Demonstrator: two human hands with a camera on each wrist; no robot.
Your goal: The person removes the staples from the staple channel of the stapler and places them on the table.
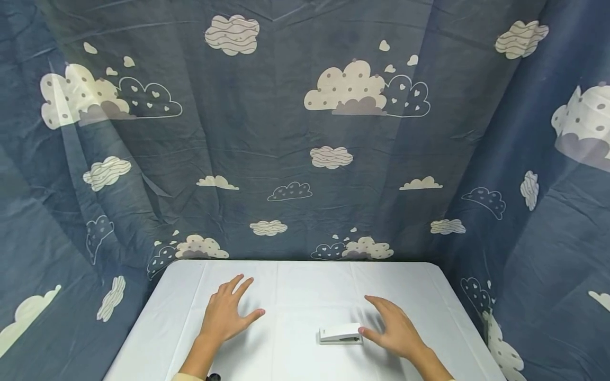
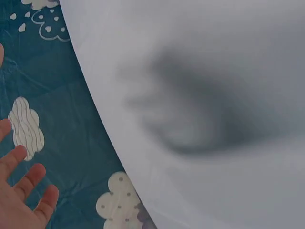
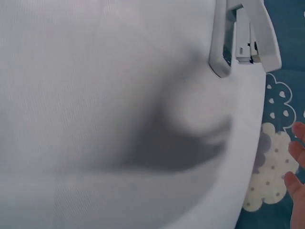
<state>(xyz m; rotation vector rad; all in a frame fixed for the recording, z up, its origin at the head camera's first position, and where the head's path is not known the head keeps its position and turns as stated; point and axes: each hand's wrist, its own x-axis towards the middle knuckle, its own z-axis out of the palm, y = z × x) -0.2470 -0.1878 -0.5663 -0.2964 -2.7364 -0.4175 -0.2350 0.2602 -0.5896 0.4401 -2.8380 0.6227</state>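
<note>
A white stapler (image 1: 339,333) lies on the white table, right of the middle in the head view. At the top right of the right wrist view the stapler (image 3: 245,36) shows its arm raised off its base. My right hand (image 1: 393,328) hovers beside the stapler's right end, thumb and fingers spread apart, holding nothing. The thumb overlaps the stapler's end in the head view; whether it touches is hard to tell. Over the left part of the table my left hand (image 1: 226,312) is spread with nothing in it. Its fingers (image 2: 31,181) show at the left wrist view's lower left.
The table (image 1: 295,286) is covered in a white cloth with fold lines. Dark blue curtains (image 1: 267,121) with a cloud print hang behind it and at both sides. A small dark round object (image 1: 214,377) is by the left wrist. Both hands cast shadows.
</note>
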